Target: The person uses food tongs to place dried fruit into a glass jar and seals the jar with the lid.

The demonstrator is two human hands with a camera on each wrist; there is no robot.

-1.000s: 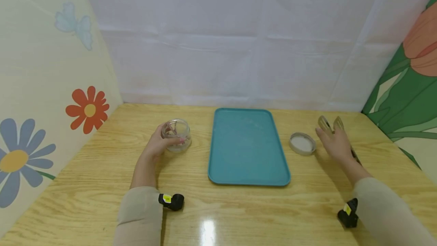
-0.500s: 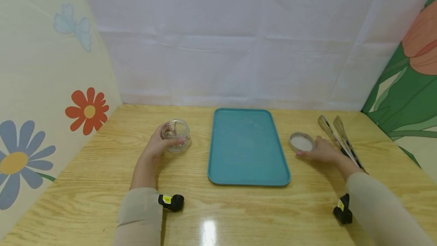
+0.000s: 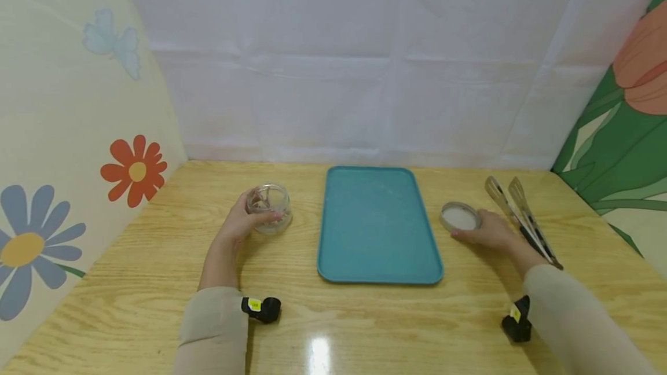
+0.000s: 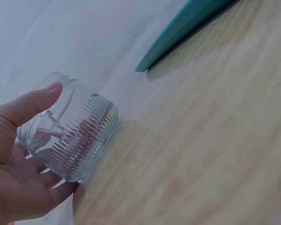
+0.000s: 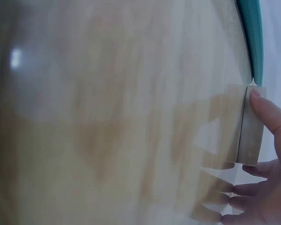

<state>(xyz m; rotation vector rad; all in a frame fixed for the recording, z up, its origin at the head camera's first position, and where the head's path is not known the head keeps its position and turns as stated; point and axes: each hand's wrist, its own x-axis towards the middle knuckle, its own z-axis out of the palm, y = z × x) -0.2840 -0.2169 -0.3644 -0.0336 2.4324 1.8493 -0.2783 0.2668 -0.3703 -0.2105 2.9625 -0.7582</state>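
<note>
My left hand (image 3: pixel 241 220) grips a clear glass jar (image 3: pixel 267 225) at the table's left, thumb across its near side. The jar stands upright and lidless, with ridged glass low on its wall, seen in the left wrist view; my fingers (image 4: pixel 48 178) wrap behind it. My right hand (image 3: pixel 492 231) holds a round jar lid (image 3: pixel 461 217) between thumb and fingers. The lid lies on the table, its white inside facing up. In the right wrist view the lid (image 5: pixel 251 131) shows edge-on, with the thumb (image 5: pixel 267 110) at one end and a finger at the other.
A blue-green rectangular tray (image 3: pixel 376 221) lies between the jar and the lid. Metal tongs (image 3: pixel 526 216) with slotted heads lie just right of my right hand. A white cloth (image 3: pixel 365 74) hangs behind the wooden table (image 3: pixel 292 328).
My right hand has come off the tongs, moved left and closed on the lid. The tongs now lie free on the table. My left hand stays on the jar.
</note>
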